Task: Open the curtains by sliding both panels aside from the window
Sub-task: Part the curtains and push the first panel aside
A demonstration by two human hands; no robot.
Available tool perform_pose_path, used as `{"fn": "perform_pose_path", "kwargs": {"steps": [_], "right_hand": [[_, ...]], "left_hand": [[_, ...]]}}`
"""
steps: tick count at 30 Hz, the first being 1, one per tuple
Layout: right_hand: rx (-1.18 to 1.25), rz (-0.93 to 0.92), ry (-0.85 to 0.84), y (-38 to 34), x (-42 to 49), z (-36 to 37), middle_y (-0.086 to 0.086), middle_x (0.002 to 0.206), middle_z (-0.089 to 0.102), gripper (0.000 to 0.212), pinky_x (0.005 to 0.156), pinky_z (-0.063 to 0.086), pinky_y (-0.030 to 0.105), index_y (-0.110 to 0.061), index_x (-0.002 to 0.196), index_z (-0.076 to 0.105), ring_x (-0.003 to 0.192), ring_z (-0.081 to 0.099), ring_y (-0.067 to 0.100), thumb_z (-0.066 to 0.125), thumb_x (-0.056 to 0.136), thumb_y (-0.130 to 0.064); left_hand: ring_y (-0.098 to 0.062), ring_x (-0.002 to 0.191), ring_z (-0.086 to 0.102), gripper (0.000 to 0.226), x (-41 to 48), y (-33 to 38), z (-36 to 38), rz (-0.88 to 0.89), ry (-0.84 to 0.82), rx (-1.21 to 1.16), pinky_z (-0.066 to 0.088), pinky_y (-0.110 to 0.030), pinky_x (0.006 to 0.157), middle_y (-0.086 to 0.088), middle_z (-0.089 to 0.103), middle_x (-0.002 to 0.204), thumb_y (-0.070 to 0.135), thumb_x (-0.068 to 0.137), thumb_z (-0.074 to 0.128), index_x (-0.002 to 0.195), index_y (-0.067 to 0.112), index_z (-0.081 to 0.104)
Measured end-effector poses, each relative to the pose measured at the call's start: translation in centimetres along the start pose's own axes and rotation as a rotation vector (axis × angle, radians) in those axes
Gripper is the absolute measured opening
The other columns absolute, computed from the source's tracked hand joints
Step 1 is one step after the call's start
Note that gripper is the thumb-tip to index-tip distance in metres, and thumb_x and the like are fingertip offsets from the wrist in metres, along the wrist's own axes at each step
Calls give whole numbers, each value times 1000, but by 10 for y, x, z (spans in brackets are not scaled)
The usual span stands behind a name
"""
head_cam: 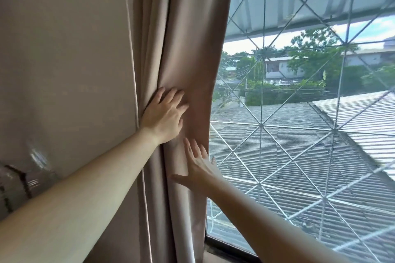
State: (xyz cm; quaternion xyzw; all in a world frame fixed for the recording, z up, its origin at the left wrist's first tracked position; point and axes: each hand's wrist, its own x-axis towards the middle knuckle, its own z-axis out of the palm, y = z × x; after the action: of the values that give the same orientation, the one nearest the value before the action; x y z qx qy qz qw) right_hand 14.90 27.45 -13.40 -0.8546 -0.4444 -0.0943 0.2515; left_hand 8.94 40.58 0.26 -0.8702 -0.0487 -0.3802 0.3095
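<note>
A beige-pink curtain panel hangs bunched in folds at the left edge of the window. My left hand lies flat on the gathered fabric, fingers spread, pressing it toward the wall. My right hand sits lower, open, with its fingertips against the curtain's right edge. Neither hand grips the cloth. No second panel is in view.
The glass to the right is uncovered and shows a diamond-pattern metal grille, corrugated roofs and trees outside. A plain beige wall fills the left side. The dark window frame runs along the bottom.
</note>
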Motion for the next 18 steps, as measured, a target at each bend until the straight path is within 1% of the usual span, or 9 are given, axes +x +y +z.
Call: {"fn": "perform_pose_path", "kwargs": {"steps": [3,5,8,11,14,18], "right_hand": [[-11,23,-2,15,-21,-16,-3,174,-8,123,113,24,79,-33,162,-15,160,0,33,62,78,-79],[-19,35,-6,27,-36,-27,-5,174,-9,123,113,23,80,-36,161,-16,160,-2,32,59,76,-83],[-41,54,-11,44,-60,-45,-1,175,-10,124,115,25,77,-38,160,-17,160,-2,35,53,72,-89],[-81,69,-7,62,-88,-64,-2,175,-11,122,116,22,77,-36,161,-16,160,-2,34,54,75,-86],[-94,83,-3,79,-113,-83,-1,175,-12,119,119,17,74,-41,160,-19,160,-4,35,57,79,-83],[-123,101,-18,100,-145,-106,0,175,-15,118,120,13,75,-40,160,-19,160,-6,34,55,80,-84]], "left_hand": [[-31,156,35,52,1,19,-14,-3,5,-14,14,-52,129,-12,45,165,36,94,62,144,24,63],[-31,156,35,52,2,34,-25,-7,6,-34,16,-52,129,-11,45,165,37,94,61,145,25,63],[-31,156,36,51,6,57,-42,0,8,-70,18,-53,129,-12,45,165,37,96,59,146,26,61],[-31,156,36,51,10,81,-60,8,14,-105,22,-55,128,-11,45,165,38,97,57,147,27,61],[-32,156,36,52,14,106,-77,16,21,-133,25,-56,128,-11,45,165,38,98,56,149,26,58],[-33,157,33,54,18,140,-101,33,21,-165,21,-55,130,-12,40,169,40,102,53,154,25,53]]}}
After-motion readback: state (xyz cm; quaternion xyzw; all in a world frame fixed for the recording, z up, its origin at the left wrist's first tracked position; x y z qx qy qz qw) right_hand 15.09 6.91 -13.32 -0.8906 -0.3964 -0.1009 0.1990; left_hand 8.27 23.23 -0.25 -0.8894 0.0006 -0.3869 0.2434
